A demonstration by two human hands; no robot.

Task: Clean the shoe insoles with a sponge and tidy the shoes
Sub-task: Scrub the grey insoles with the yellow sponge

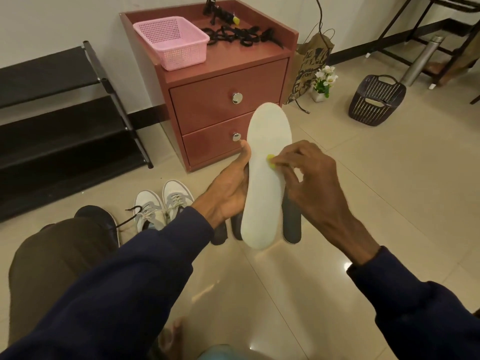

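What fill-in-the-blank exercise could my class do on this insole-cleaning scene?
1. The left hand holds the ___ insole being wiped.
2. The right hand pinches a ___ sponge against it.
3. On the cabinet sits a ___ basket.
Missing words: white; yellow; pink.

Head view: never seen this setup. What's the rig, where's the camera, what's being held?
No machine here: a person works with bare hands. The single picture comes from a camera worn on their head, looking forward and down. The left hand holds a white insole. The right hand pinches a small yellow sponge against it. Dark insoles show behind. White sneakers stand on the floor. A cabinet carries a pink basket and black laces.
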